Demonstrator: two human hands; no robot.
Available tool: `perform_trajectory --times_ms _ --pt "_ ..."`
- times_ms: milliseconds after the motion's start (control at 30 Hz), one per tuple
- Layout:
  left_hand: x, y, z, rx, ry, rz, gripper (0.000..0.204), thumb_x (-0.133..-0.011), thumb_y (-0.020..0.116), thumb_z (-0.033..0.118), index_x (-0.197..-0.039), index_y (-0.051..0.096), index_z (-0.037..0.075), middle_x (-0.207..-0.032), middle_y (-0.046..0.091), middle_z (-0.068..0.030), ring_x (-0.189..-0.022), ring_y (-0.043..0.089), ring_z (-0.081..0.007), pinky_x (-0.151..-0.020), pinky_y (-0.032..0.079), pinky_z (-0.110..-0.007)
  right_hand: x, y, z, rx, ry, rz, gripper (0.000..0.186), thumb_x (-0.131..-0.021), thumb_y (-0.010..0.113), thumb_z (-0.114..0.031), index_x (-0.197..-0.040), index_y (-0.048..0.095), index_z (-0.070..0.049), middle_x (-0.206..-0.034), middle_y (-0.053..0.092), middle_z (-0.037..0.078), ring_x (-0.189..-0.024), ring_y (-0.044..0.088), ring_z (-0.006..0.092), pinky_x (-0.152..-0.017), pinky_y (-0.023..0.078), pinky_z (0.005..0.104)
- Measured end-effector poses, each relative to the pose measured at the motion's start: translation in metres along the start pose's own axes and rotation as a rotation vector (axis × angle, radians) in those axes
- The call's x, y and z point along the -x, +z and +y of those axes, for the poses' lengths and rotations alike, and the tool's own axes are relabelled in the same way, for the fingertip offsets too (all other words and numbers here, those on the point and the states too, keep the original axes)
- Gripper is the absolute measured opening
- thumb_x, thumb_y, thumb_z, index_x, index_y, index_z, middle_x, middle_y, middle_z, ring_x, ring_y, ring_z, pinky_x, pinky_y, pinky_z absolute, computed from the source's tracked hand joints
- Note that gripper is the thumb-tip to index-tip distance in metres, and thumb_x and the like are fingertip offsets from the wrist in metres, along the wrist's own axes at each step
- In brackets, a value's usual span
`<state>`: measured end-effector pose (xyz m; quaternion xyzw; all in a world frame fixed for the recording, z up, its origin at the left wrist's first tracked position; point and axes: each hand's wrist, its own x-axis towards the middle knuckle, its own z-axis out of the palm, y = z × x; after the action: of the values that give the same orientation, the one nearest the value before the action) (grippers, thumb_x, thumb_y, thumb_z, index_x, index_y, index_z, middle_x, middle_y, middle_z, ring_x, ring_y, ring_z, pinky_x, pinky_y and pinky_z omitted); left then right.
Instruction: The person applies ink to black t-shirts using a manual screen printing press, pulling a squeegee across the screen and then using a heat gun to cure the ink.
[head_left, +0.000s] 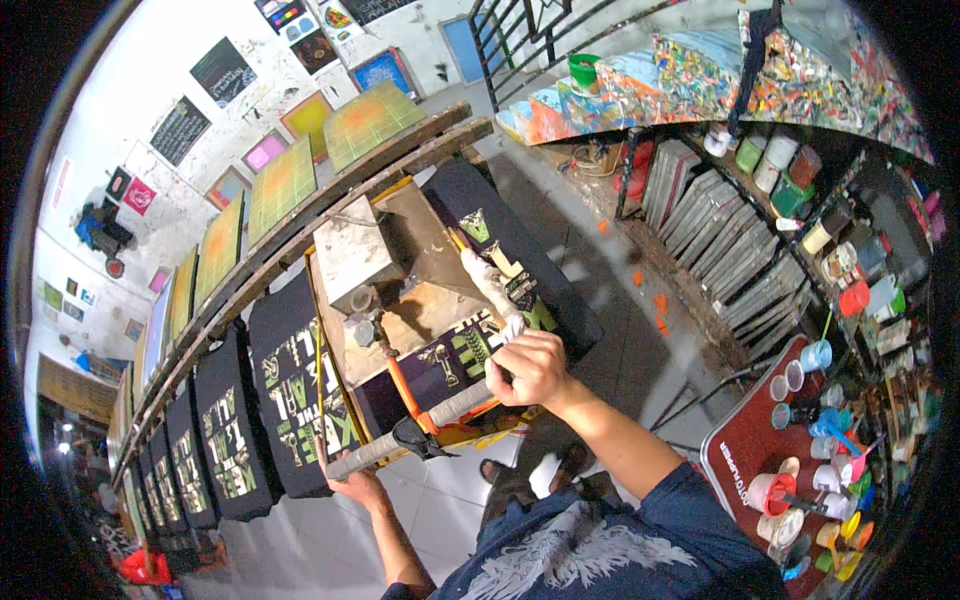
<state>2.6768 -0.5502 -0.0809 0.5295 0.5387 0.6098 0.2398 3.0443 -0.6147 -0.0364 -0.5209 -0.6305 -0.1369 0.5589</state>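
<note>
A box-shaped metal dryer (pixel 430 235) in a yellow-edged frame hangs over a black T-shirt (pixel 555 300) with pale green and white lettering. A bar handle (pixel 465 400) wrapped in grey tape runs along its near side. My right hand (pixel 530 368) is closed around the handle's right end, beside a white-wrapped rod (pixel 487 285). At the left end, my left hand (pixel 358 487) grips the same bar from below, its fingers partly hidden. An orange hose (pixel 402 385) bends down to the bar by a black strap. A pale box (pixel 350 250) sits on top of the dryer.
More printed black shirts (pixel 230 430) lie in a row to the left, beneath a long wooden rail (pixel 280 235) with screen frames (pixel 370 120) behind. On the right stand a red table (pixel 735 450) with paint cups and a rack of stacked panels (pixel 725 220). Grey tiled floor (pixel 620 240) lies between.
</note>
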Motion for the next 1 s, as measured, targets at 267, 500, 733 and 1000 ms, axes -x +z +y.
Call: perform_trajectory --times_ms 267,500,733,1000 --pt "-0.005 0.009 -0.006 -0.19 0.256 0.092 0.052 -0.089 0.056 0.002 -0.14 0.058 -0.005 -0.132 0.066 -0.0083 -0.08 0.053 -0.0134 -0.069 0.044 -0.029 -0.001 -0.002 -0.007 0.03 0.056 0.008 0.02 -0.078 0.072 -0.012 -0.066 0.056 -0.011 -0.062 0.062 0.005 -0.056 0.063 0.0234 -0.056 0.05 0.0367" --pt "-0.002 0.015 0.001 -0.111 0.185 0.06 0.051 -0.091 0.062 0.012 -0.139 0.058 -0.005 -0.123 0.066 -0.008 -0.064 0.047 -0.0086 -0.054 0.038 -0.027 -0.002 -0.005 -0.007 0.073 0.067 -0.049 0.022 -0.077 0.072 -0.01 -0.066 0.054 -0.011 -0.061 0.057 0.005 -0.053 0.058 0.0255 -0.053 0.045 0.0379" --pt "-0.004 0.013 0.005 -0.121 0.244 0.085 0.048 -0.09 0.057 0.008 -0.137 0.06 -0.004 -0.088 0.066 -0.0051 -0.056 0.043 -0.0069 -0.048 0.034 -0.027 -0.007 -0.004 -0.008 0.038 0.072 -0.098 0.021 -0.077 0.071 -0.008 -0.065 0.054 -0.011 -0.06 0.055 0.006 -0.052 0.057 0.0264 -0.052 0.044 0.0388" --pt "-0.001 0.019 0.001 -0.131 0.109 0.146 0.043 -0.098 0.057 0.017 -0.136 0.062 -0.003 -0.114 0.071 -0.0083 -0.064 0.049 -0.0092 -0.055 0.039 -0.028 -0.011 -0.009 0.002 -0.043 0.003 -0.146 0.024 -0.08 0.072 -0.011 -0.064 0.054 -0.011 -0.059 0.055 0.004 -0.051 0.057 0.0238 -0.052 0.045 0.0371"
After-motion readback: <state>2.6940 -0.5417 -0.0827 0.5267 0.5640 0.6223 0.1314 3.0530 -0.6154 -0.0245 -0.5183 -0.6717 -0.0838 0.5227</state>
